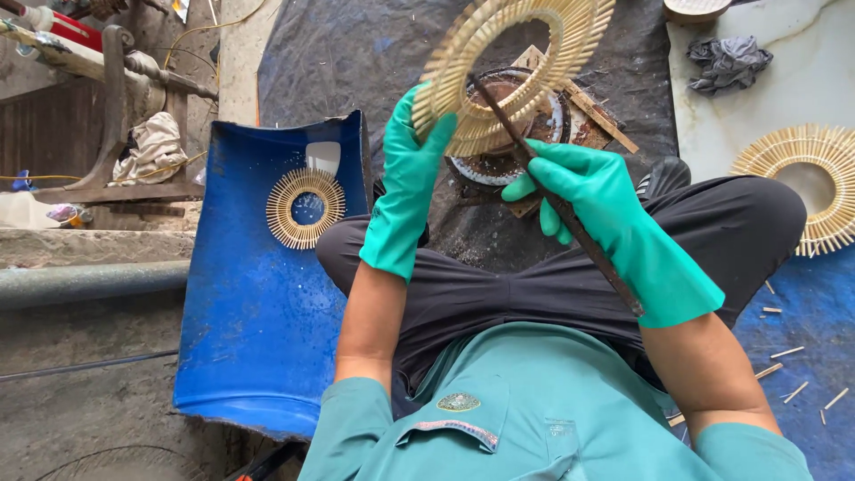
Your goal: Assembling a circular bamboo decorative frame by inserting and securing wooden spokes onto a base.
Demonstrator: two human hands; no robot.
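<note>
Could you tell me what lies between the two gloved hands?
In the head view, the lower rim of the bamboo ring and the upper part of the dark brush lie between the left hand and right hand.

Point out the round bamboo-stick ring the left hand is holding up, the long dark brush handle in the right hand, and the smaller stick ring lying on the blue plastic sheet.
Round pale bamboo-stick ring (570, 36): head view, right rim.
Long dark brush handle (583, 240): head view, mid-shaft.
Smaller bamboo-stick ring (283, 214): head view, left rim, on the curved blue plastic sheet (258, 338).

One stick ring lies on the curved panel at left, another ring at right.
</note>
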